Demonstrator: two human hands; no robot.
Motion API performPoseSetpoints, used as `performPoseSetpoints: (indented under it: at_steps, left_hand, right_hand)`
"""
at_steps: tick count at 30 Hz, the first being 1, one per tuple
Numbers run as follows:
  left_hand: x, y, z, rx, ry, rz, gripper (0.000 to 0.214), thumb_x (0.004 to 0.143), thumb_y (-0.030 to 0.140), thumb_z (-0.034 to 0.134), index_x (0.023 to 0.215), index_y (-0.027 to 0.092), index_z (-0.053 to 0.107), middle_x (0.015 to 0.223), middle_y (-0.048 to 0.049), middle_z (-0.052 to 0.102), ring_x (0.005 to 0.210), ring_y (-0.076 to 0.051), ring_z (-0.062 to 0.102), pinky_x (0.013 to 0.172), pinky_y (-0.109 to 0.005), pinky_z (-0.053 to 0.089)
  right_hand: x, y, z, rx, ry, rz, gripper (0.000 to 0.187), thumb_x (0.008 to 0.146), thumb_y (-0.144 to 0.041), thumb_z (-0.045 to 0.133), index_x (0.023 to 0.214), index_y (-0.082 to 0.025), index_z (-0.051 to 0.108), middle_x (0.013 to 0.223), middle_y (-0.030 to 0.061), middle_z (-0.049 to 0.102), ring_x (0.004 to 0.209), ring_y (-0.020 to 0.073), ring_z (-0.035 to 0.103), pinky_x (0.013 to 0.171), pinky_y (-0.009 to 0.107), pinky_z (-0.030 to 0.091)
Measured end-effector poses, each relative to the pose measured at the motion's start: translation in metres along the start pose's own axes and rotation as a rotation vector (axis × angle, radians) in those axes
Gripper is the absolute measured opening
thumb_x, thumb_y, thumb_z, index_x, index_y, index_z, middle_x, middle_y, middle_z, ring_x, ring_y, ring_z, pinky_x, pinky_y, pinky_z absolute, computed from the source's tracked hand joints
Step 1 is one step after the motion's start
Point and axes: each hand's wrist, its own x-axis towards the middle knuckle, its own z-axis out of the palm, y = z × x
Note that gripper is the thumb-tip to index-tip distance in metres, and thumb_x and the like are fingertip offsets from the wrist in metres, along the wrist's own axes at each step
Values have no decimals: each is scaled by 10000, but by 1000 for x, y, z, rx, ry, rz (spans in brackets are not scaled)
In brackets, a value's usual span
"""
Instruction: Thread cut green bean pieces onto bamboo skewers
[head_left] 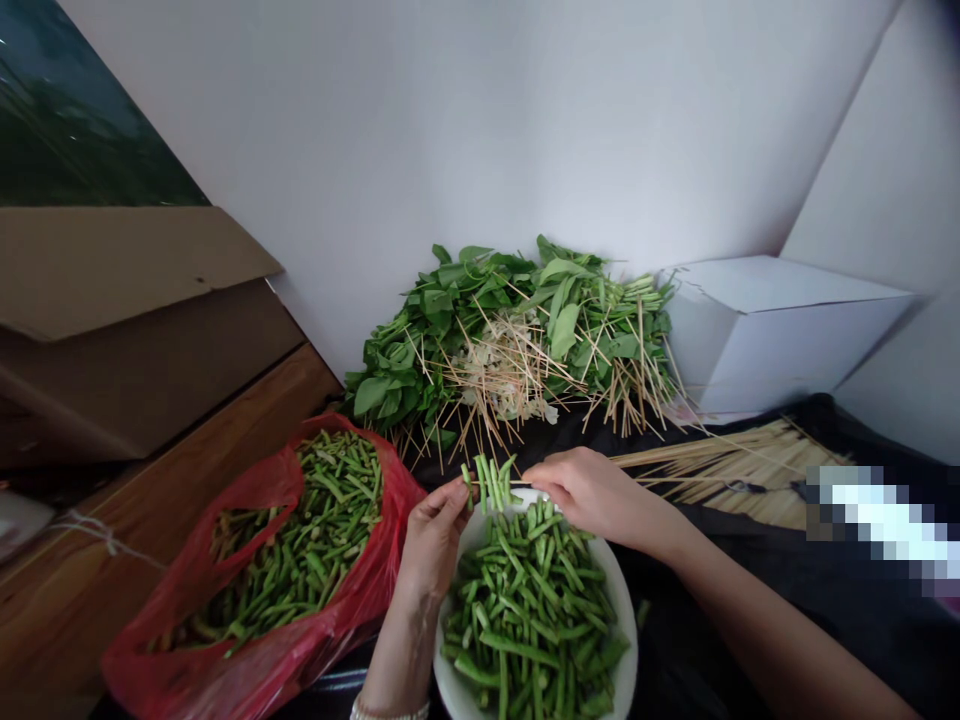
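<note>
While pinching a skewer (522, 484) in right hand (585, 492), apparently pinching a bean piece (467, 480) in left hand (435, 530), with bowl (448, 687) below.

The beans (536, 620) are green, the bowl (630, 620) white, the bag (394, 490) red, the skewers (735, 465) pale tan, the covering (675, 620) black, the wooden surface (281, 400) brown-grained.

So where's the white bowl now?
In the head view, the white bowl sits bottom centre, right of the red plastic bag and the person's left hand.
</note>
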Motion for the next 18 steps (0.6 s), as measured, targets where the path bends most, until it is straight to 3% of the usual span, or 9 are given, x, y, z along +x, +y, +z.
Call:
performPoseSetpoints:
  at_steps: [9,18]
  left_hand:
    - [0,-3,-2,17,-50,-50,264,603,254,875,814,140,765,830,-67,770,777,-181,702,817,-324,544]
    - [-4,2,3,34,-76,-98,272,599,247,882,797,147,725,764,-2,734,677,-120,663,672,-242,548]
  right_hand:
    - [1,-2,6,-9,12,-39,242,884,-95,438,684,-168,553,661,-14,561,621,89,447,604,249,234]
    - [2,-3,10,-9,17,-47,232,899,-132,442,758,-192,617,725,-10,628,661,100,519,610,235,273]
